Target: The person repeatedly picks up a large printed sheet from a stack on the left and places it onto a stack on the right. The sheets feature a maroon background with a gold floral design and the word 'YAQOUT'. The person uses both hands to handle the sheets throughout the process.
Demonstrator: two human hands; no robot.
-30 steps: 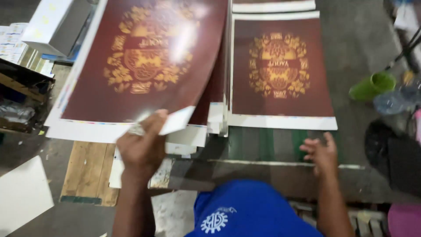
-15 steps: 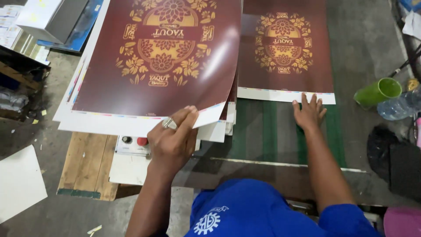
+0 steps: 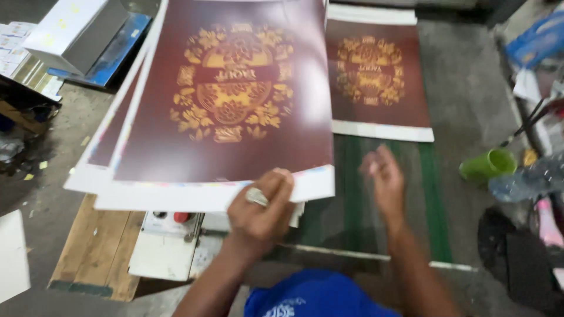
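1. The left hand [image 3: 258,208] is clenched on the near white edge of a large printed sheet [image 3: 229,105], thumb and fingers pinching the border; a ring shows on one finger.
2. That sheet is dark maroon with a gold ornamental emblem in the middle and a white margin carrying a thin colour strip. It is the top one of a few similar sheets fanned beneath it at the left.
3. The right hand [image 3: 383,182] is released, fingers spread and blurred, hovering over the green table surface [image 3: 435,199] and holding nothing.
4. A second maroon sheet [image 3: 376,82] with the same gold emblem lies flat farther back on the table, just beyond the right hand and beside the held sheet.
5. Below the held sheet sits a white control box [image 3: 167,243] with a red button, next to a wooden board [image 3: 97,246].
6. A green cup [image 3: 487,165] lies on its side at the right, near a clear plastic bottle [image 3: 526,179].
7. White and grey boxes [image 3: 73,32] are stacked at the upper left.
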